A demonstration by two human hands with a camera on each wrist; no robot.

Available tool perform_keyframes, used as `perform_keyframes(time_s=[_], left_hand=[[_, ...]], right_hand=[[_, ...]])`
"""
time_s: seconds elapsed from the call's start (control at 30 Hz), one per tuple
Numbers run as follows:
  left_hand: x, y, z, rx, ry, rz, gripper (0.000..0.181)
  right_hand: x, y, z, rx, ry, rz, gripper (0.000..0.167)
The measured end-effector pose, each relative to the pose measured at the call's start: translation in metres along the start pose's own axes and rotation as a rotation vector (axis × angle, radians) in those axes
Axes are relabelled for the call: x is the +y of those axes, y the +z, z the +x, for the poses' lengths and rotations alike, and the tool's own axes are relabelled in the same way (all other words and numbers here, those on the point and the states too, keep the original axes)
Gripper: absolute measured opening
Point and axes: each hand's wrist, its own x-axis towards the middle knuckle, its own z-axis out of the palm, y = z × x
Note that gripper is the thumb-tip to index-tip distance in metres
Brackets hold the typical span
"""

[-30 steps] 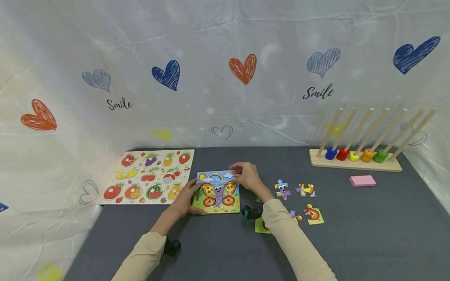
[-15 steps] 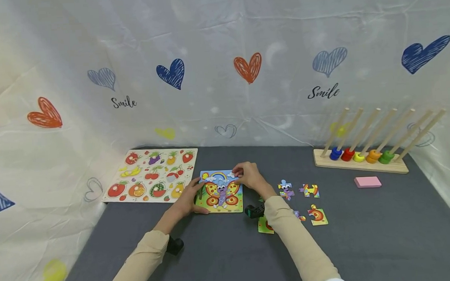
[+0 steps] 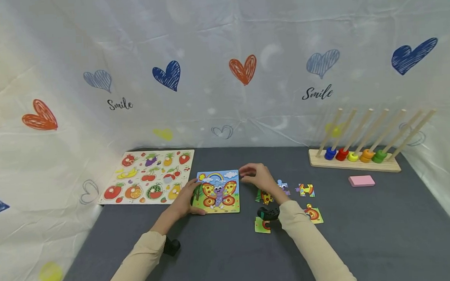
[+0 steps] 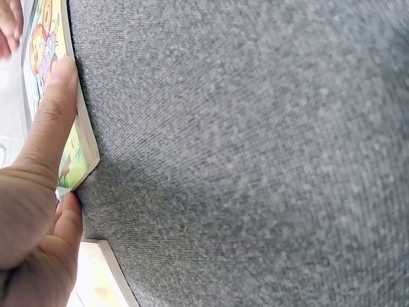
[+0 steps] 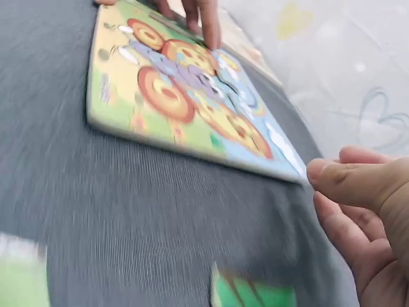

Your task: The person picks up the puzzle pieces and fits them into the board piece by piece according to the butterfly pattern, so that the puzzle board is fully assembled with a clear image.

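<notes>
A square butterfly puzzle board (image 3: 219,193) with a rainbow and clouds lies flat on the grey table, its picture whole. My left hand (image 3: 180,203) holds its near left corner. In the left wrist view the thumb (image 4: 54,115) lies along the front edge and the other fingers are at the left side. Just off the far right corner, my right hand (image 3: 259,176) hovers with loosely bent fingers. The right wrist view shows nothing between that thumb (image 5: 348,182) and the fingers. Loose jigsaw pieces, one a green-edged piece (image 3: 262,225), lie beneath and beside the right forearm.
Behind the left hand lies a fruit board (image 3: 147,177). More jigsaw pieces, such as a yellow one (image 3: 306,190) and a red-swirl one (image 3: 314,215), lie on the right. Farther right are a pink block (image 3: 361,181) and a wooden peg stand (image 3: 354,163) with coloured rings.
My right hand has let go of the board's upper right corner and moved a little right, uncovering the cloud there. The left hand keeps its place on the board.
</notes>
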Motion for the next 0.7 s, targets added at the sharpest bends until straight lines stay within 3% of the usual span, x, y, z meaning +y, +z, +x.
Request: perform_keyframes(time_s=[0.23,0.37,0.5,0.7], left_hand=[[0.000,-0.001,-0.001,0.007,0.009,0.011,0.100],[-0.001,-0.001,-0.004,0.010,-0.003,0.004,0.100],[0.001,-0.001,-0.004,0.016,0.004,-0.004,0.099],[0.004,-0.002,-0.003,0.018,0.006,0.001,0.098]], right_hand=[[0.006,-0.036,-0.031,-0.040,0.065,0.070,0.033],[0.007,-0.046,-0.045,-0.051,0.128,0.044,0.037],[0.003,-0.049,-0.057,-0.062,0.172,-0.061,0.043],[0.000,-0.047,-0.067,-0.085,0.144,-0.327,0.047]])
